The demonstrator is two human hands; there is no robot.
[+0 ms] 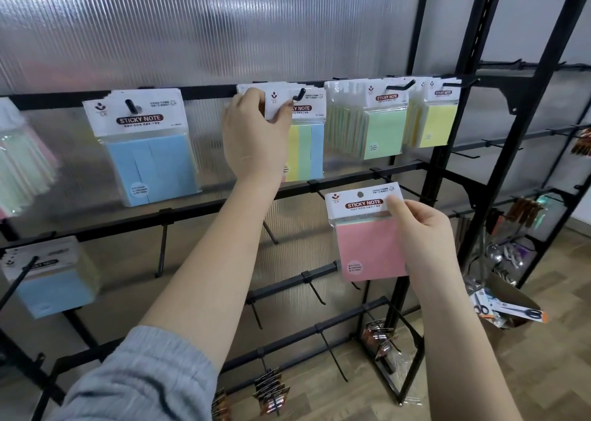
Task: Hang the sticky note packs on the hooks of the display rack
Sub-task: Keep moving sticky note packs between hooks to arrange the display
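The left hand [256, 132], in the head view, pinches the white header card of a multicolour pack [303, 145] at a top-rail hook [299, 94], seemingly steadying it so the hole stays on the prong. The right hand [422, 225] grips a pink pack [371, 248] by its header's right edge, leaving the punched hole clear for threading, and holds it free in front of the display rack [447, 152], below the row of hung packs.

A shop: a black display rack [351, 171] with hooks, hung sticky note packs [150, 145] across the frame's middle.
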